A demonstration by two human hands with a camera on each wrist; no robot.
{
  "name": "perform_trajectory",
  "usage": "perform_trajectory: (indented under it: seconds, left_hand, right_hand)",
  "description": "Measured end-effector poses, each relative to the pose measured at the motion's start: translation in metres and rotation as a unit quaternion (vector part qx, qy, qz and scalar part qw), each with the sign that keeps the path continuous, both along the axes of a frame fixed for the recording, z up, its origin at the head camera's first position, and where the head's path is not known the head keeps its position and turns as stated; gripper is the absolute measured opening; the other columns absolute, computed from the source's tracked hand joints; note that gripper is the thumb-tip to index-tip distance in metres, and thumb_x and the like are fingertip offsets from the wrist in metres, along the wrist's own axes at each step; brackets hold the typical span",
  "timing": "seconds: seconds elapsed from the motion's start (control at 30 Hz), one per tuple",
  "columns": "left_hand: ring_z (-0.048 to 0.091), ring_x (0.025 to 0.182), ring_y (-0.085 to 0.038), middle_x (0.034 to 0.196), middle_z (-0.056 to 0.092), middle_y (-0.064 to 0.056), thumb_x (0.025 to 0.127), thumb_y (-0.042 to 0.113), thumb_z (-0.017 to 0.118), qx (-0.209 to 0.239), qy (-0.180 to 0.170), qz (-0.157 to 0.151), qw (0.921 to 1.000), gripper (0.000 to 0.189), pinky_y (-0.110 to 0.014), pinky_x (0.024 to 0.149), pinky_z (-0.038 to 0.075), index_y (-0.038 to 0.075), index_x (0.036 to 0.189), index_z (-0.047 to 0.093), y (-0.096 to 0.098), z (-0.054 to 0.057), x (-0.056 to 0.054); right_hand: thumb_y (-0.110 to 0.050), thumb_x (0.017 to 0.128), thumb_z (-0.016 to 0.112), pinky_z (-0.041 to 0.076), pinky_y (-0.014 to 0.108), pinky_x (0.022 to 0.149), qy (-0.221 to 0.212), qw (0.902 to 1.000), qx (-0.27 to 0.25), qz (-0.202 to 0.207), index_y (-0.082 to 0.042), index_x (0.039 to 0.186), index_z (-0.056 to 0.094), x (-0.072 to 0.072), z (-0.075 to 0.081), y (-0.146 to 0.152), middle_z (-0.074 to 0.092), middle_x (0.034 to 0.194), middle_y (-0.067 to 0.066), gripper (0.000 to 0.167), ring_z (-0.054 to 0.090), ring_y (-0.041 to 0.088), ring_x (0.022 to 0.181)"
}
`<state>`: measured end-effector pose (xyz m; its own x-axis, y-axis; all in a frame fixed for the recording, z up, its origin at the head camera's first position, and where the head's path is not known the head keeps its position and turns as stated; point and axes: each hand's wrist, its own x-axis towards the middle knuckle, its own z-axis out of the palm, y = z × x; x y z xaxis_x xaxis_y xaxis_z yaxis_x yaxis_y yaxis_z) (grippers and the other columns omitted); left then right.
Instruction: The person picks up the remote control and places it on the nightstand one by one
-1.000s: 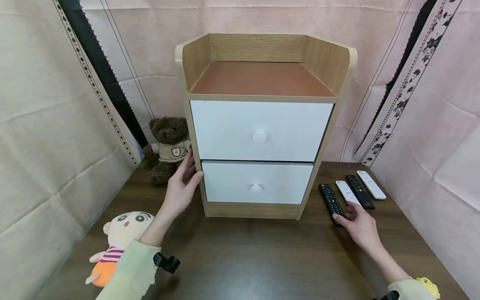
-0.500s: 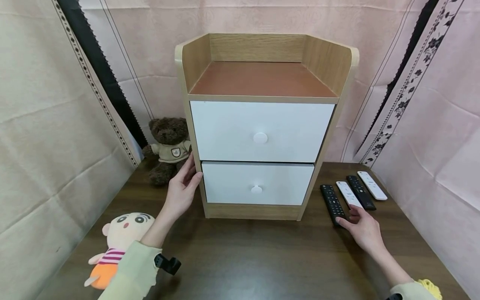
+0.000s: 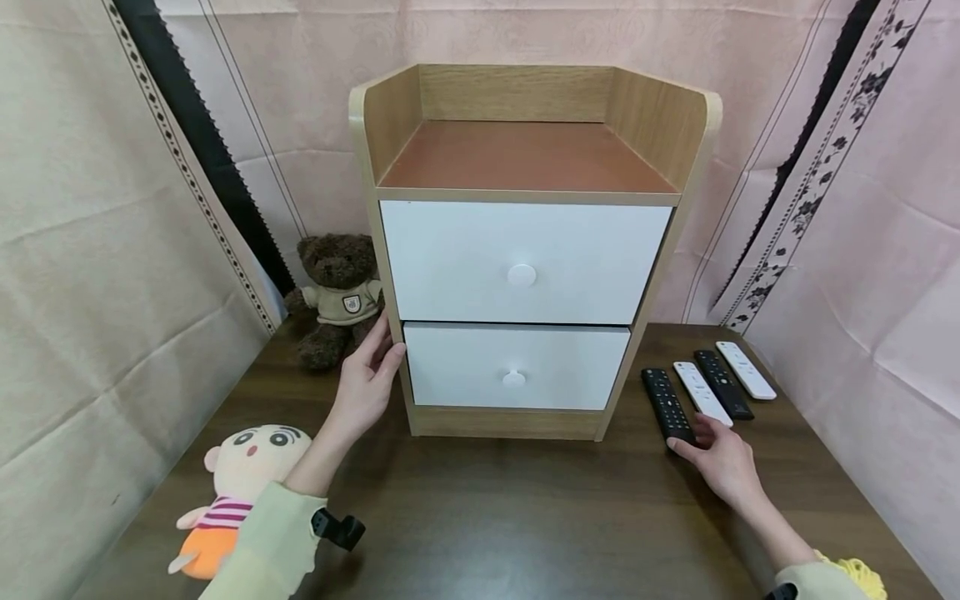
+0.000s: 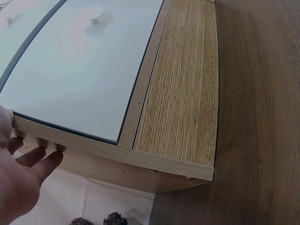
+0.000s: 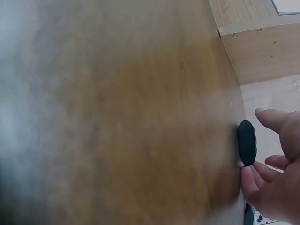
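The table [image 3: 480, 517] bears a cabinet [image 3: 525, 197], drawers [image 3: 457, 258] closed, left hand [image 3: 364, 385] touching it.

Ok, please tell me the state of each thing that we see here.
Upper drawer: closed
Lower drawer: looks closed
Teddy bear: sitting upright
Doll: face visible, partly hidden by left sleeve
Left black remote: flat, buttons up
Left white remote: likewise
Right black remote: likewise
Right white remote: likewise
Left hand: fingers against side of cabinet
Right hand: at left black remote, thumb apart
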<state>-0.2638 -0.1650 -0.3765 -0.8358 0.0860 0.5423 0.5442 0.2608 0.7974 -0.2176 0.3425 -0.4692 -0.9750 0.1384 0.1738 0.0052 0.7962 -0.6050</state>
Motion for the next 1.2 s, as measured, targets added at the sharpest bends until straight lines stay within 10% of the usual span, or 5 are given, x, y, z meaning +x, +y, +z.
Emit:
perform_trajectory:
  seconds: [1.2]
  left_hand:
    - [0.046, 0.140, -0.031, 0.157, 0.043, -0.017, 0.108, 0.008, 0.054, 0.016, -0.009, -0.008, 0.9998, 0.058, -0.014, 0.099, 0.044, 0.007, 0.161, 0.032, 0.000, 0.002, 0.002]
  right_hand:
    - [-0.034, 0.082, 0.081, 0.042, 0.062, 0.086, 0.000, 0.9890, 0.016, -0.147, 0.012, 0.116, 0.070, 0.003, -0.010, -0.009, 0.067, 0.114, 0.035, 0.059, 0.055, 0.057, 0.104]
